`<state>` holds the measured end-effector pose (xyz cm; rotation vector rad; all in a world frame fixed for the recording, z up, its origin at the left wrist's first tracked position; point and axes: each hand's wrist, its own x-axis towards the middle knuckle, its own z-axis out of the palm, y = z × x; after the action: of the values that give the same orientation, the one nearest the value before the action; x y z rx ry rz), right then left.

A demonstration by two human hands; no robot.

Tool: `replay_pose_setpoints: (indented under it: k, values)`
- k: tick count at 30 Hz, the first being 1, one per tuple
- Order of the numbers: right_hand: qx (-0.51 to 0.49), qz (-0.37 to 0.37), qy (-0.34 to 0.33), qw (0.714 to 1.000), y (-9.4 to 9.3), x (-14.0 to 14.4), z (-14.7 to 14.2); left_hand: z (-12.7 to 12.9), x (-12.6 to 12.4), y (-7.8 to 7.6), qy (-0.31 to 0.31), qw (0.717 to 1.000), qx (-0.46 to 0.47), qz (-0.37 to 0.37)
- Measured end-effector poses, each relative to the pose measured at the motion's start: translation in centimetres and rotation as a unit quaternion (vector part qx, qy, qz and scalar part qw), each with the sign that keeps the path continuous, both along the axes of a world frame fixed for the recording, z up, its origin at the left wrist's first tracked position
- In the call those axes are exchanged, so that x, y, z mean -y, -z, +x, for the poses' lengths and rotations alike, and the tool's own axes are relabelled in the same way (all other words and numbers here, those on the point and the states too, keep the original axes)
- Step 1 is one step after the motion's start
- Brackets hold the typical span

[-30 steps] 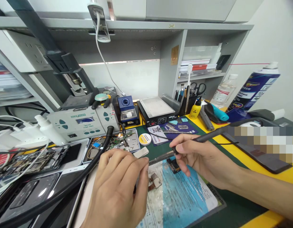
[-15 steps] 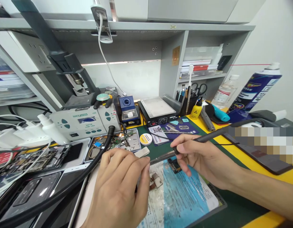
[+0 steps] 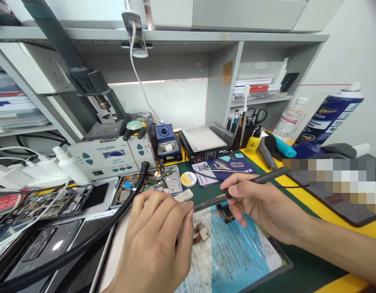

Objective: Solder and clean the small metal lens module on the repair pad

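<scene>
My right hand [image 3: 252, 199] holds a black pen-shaped soldering iron [image 3: 269, 176] between thumb and fingers, its front end pointing left and down over the work mat. My left hand [image 3: 160, 236] is closed, thumb against fingertips, with its back toward me; whatever it pinches is hidden. Below both hands lies a blue and white work mat [image 3: 237, 260] with a dark edge. A small metal part with a brown flex cable [image 3: 202, 232] rests on it beside my left fingertips. Near my right fingers is a small black component [image 3: 224, 212].
A black hose [image 3: 114, 224] runs from the hot-air station [image 3: 108, 158] past my left hand, over phones [image 3: 50, 240]. Behind stand a soldering station [image 3: 168, 146] and a heating plate [image 3: 203, 138]. A tray of circuit boards [image 3: 172, 179] and a yellow dropper bottle [image 3: 252, 142] are nearby.
The view shifts slightly, so the bench sits a little farther right. Both hands keep almost the same pose. The rear of the soldering iron's handle looks lower, with less cable visible behind it.
</scene>
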<state>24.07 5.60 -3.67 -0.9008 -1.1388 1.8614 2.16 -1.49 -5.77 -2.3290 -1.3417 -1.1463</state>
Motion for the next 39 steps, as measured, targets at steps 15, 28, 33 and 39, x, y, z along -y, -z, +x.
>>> replay_pose_setpoints:
  k: [15, 28, 33, 39]
  values:
    - [-0.012, -0.046, 0.007, 0.999, -0.18, -0.37, -0.25, 0.10, 0.06, -0.33, -0.010, 1.000, 0.020, 0.022]
    - [0.010, -0.063, 0.023, 0.998, -0.47, -0.33, -0.51, -0.32, 0.06, -0.24, -0.011, 1.000, -0.005, 0.015]
    - [0.011, -0.059, 0.020, 0.998, -0.42, -0.31, -0.48, -0.45, 0.27, -0.13, -0.014, 1.000, -0.003, 0.013]
    - [0.021, -0.054, 0.021, 0.998, -0.44, -0.27, -0.54, -0.32, 0.26, -0.23, -0.011, 1.000, -0.006, 0.019]
